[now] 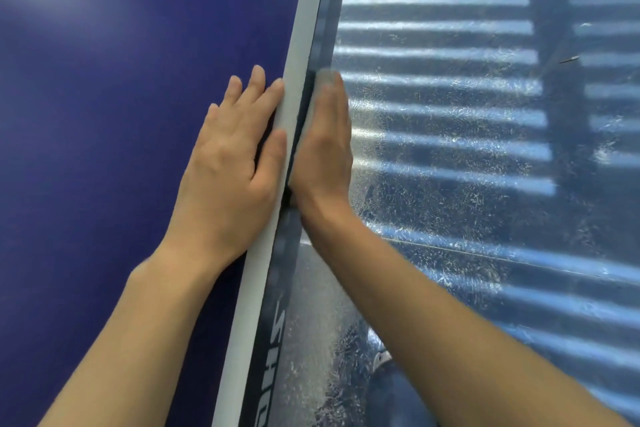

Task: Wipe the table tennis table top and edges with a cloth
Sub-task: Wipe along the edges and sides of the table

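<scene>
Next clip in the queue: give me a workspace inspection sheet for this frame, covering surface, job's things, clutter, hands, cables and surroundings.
Surface: blue table top with a white edge line; dark side edge carries partly visible lettering.
Job's things: a pale grey cloth, blurred, shows only at the right hand's fingertips against the side edge.
Clutter: nothing seen.
Hands: left hand lies flat on the table top beside the white line, fingers straight; right hand presses flat against the side edge, fingers straight, no curled grip.
Cables: nothing seen.
Surroundings: blue speckled floor striped with bands of light.
</scene>
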